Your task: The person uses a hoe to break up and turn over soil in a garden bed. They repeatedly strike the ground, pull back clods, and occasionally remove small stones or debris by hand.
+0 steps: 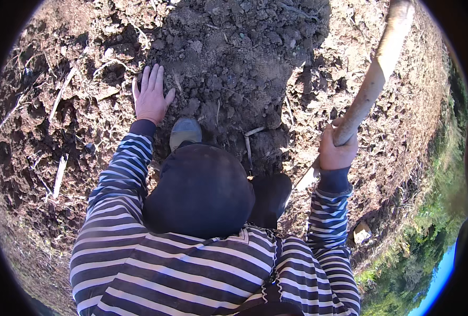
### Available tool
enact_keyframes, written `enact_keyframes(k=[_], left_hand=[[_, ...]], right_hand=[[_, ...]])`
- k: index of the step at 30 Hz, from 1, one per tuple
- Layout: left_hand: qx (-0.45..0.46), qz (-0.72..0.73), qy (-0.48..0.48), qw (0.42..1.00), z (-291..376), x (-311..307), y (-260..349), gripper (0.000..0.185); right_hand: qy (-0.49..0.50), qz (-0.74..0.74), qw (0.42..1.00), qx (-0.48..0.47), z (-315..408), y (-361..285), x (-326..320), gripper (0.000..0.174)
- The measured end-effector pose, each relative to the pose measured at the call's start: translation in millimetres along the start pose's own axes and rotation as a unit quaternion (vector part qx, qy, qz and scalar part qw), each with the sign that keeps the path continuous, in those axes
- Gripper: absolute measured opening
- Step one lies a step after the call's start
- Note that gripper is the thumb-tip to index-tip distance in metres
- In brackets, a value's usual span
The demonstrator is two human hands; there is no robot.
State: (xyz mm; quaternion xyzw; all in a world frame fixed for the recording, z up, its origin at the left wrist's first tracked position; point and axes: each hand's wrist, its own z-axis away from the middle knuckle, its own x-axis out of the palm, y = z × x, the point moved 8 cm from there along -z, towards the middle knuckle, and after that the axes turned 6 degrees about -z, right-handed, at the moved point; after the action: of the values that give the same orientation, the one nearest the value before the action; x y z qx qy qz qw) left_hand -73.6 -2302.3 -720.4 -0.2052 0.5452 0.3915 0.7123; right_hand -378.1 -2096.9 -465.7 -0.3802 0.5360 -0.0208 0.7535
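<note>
My left hand [152, 94] is spread flat, palm down, over the dark tilled soil [234, 75], its thumb apart from the fingers. I cannot tell whether the palm presses on the ground. In my right hand [338, 148] is a thick, slightly curved wooden handle [370, 83], gripped with the fingers wrapped around it. The handle runs up to the top right rim of the view, and a pale length of it shows below the fist. Whatever tool head it may have is not visible.
A grey-toed shoe [185, 132] and a dark-clad knee [202, 189] are below me. Dry stalks [62, 93] and a broken stick [248, 146] lie on the soil. A stone [362, 232] sits at right, near green plants [427, 237].
</note>
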Motion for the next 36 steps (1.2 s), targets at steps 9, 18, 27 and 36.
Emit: enact_keyframes(k=[9,18,27,36], left_hand=[[0.002,-0.008,0.032,0.999,2.0,2.5,-6.7,0.068],[0.007,-0.015,0.058,0.998,2.4,7.7,-5.4,0.066],[0.007,0.000,0.050,0.999,3.6,9.6,-4.1,0.065],[0.013,0.044,0.063,0.997,2.2,4.6,-1.8,0.065]], right_hand=[[-0.251,0.062,0.918,0.299,209.6,125.9,5.0,0.024],[0.122,-0.074,0.984,0.108,53.7,17.8,-57.2,0.010],[-0.286,0.046,0.925,0.244,221.0,96.7,0.6,0.040],[0.005,-0.095,0.959,0.266,117.6,34.0,-44.2,0.016]])
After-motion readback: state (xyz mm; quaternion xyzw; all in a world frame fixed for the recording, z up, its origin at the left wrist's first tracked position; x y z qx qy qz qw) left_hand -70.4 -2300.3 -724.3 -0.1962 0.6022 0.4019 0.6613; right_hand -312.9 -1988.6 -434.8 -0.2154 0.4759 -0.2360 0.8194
